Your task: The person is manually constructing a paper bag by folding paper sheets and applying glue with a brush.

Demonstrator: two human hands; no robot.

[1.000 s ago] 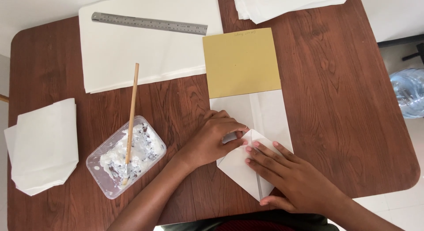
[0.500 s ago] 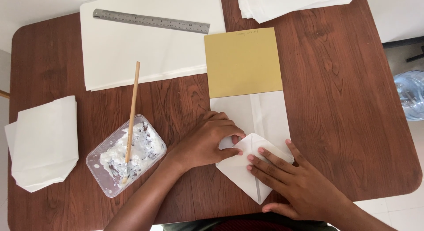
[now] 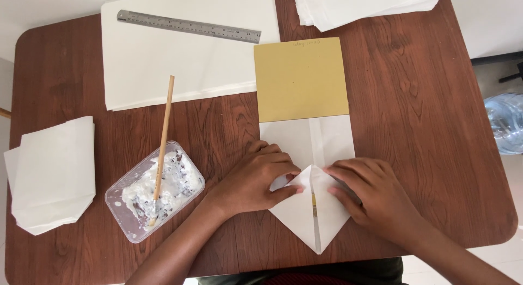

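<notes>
A dark wooden table (image 3: 436, 127) with rounded corners fills the frame. At lower centre lies a white folded paper (image 3: 313, 170), its lower end brought to a point, its upper end tucked under a tan card (image 3: 300, 78). The left hand (image 3: 256, 181) presses flat on the left flap, fingers bent, gripping nothing; the right hand (image 3: 370, 195) lies spread on the right flap. At lower left sits a clear plastic tub of white paste (image 3: 155, 192) with a wooden stick (image 3: 163, 143) in it. A metal ruler (image 3: 188, 26) rests on a white sheet (image 3: 180, 62) at upper left.
</notes>
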